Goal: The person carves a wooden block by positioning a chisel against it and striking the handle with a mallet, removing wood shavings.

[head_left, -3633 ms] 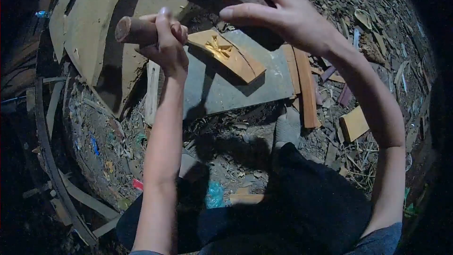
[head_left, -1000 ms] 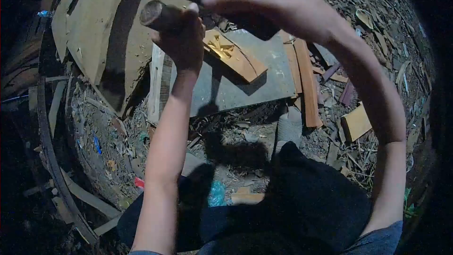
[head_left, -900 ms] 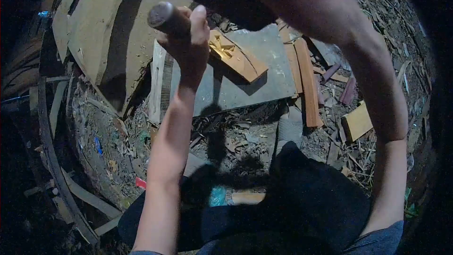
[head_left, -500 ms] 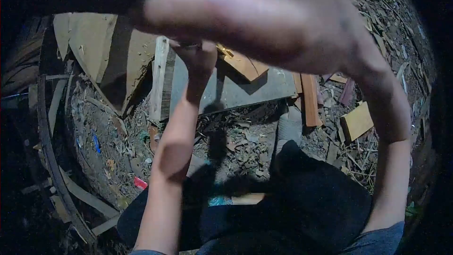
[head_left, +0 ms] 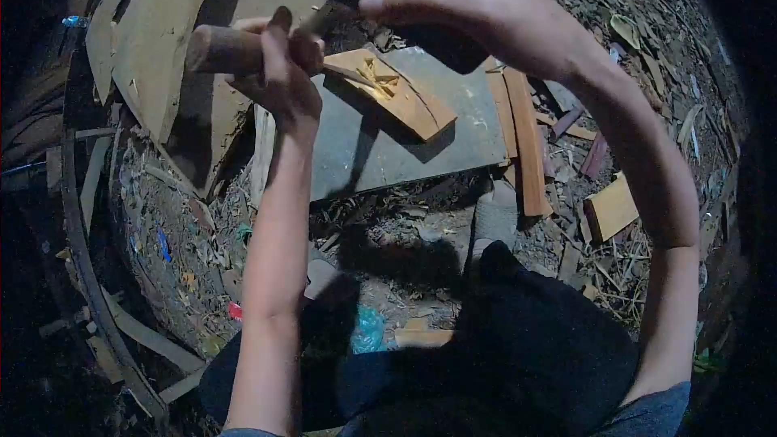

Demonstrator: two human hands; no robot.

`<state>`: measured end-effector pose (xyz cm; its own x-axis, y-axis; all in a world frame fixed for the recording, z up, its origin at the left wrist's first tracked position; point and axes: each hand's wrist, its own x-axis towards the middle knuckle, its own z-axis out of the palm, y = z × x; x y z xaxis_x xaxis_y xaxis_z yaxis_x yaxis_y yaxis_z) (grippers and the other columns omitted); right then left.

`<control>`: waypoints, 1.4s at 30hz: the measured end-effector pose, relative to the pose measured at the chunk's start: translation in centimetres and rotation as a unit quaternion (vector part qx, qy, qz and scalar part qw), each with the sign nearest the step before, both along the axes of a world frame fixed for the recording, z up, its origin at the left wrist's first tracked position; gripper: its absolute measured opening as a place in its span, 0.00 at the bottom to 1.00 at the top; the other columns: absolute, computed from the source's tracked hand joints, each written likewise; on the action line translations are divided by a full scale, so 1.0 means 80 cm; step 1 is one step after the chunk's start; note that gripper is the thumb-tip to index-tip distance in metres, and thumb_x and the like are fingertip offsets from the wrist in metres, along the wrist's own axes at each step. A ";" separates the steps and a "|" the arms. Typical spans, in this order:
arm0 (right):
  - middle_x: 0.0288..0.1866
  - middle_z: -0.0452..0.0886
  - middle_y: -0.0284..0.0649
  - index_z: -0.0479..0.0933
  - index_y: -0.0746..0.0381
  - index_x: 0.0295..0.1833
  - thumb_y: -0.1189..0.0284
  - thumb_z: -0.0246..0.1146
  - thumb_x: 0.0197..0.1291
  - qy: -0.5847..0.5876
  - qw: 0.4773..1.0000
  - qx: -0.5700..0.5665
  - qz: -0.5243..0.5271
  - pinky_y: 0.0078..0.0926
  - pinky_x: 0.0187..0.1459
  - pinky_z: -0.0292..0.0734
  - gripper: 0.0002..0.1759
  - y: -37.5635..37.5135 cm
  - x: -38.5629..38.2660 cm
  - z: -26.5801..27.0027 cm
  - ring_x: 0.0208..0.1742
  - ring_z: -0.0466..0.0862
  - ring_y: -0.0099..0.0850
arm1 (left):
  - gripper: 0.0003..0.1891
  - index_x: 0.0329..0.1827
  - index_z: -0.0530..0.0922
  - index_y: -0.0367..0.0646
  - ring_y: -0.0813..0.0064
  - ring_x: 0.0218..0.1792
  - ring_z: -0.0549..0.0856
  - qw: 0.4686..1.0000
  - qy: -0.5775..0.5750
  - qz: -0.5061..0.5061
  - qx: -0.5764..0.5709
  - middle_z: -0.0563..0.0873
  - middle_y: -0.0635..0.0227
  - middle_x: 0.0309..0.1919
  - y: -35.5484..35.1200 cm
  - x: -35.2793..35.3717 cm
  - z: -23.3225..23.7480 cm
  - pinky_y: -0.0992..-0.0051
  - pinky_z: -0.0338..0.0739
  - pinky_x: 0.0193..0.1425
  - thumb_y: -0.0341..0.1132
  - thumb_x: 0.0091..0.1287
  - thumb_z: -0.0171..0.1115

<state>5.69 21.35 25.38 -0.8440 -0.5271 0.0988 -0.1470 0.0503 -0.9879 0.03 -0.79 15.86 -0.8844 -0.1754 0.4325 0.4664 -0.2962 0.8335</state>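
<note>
My left hand (head_left: 283, 73) is closed around a chisel with a thick round wooden handle (head_left: 222, 50). Its thin blade (head_left: 350, 74) slants down to a notch with raised chips in an orange-brown wooden block (head_left: 425, 113). The block lies at an angle on a flat grey board (head_left: 340, 166). Raised close to the camera, my right hand (head_left: 510, 20) has its thumb laid across a dark, bulky bar (head_left: 441, 42), with its fingers partly cut off by the top edge. I cannot tell what kind of tool the bar is.
A big pale wood slab (head_left: 154, 57) stands left of the board. Reddish wood strips (head_left: 530, 146) line its right edge, and a yellowish offcut (head_left: 613, 207) lies farther right. Chips litter the ground around my shoe (head_left: 495, 214). A teal plastic bag (head_left: 368, 330) lies between my legs.
My left hand has moved left and up, bringing the chisel and notched block into clear view. My right hand has drawn up and away from the camera, the dark bar shifting right with it.
</note>
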 end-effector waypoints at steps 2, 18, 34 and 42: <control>0.44 0.76 0.45 0.60 0.74 0.68 0.49 0.62 0.63 0.055 0.997 0.037 -0.044 0.28 0.38 0.75 0.43 -0.011 0.015 -0.006 0.40 0.77 0.29 | 0.11 0.34 0.69 0.45 0.83 0.13 0.66 0.999 0.021 -0.030 -0.024 0.69 0.75 0.15 -0.003 0.000 -0.013 0.77 0.65 0.18 0.29 0.65 0.66; 0.52 0.78 0.53 0.58 0.74 0.70 0.49 0.60 0.64 0.024 1.000 0.019 0.004 0.36 0.50 0.77 0.44 0.004 0.007 0.003 0.51 0.80 0.39 | 0.11 0.38 0.68 0.49 0.81 0.12 0.66 0.997 -0.015 -0.052 -0.047 0.68 0.75 0.14 0.006 0.009 -0.028 0.75 0.63 0.16 0.33 0.68 0.65; 0.27 0.78 0.58 0.63 0.76 0.62 0.56 0.53 0.60 0.276 0.928 0.240 0.074 0.36 0.30 0.80 0.36 -0.017 0.019 0.045 0.28 0.82 0.39 | 0.28 0.53 0.72 0.38 0.62 0.49 0.74 0.853 0.169 0.220 -0.442 0.76 0.62 0.45 -0.045 -0.024 -0.116 0.56 0.64 0.56 0.50 0.60 0.69; 0.28 0.83 0.51 0.77 0.65 0.52 0.55 0.61 0.49 0.312 0.895 0.291 -0.128 0.42 0.34 0.81 0.29 -0.058 0.021 0.003 0.30 0.85 0.42 | 0.46 0.71 0.54 0.37 0.61 0.59 0.70 0.819 0.161 0.290 -0.468 0.69 0.58 0.57 -0.036 -0.012 -0.132 0.59 0.62 0.65 0.53 0.61 0.70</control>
<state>7.36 16.73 25.61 -0.8200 -0.4404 0.3655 -0.5723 0.6399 -0.5128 -0.90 -3.68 5.33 -0.5839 0.0162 0.8116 0.5420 0.7521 0.3750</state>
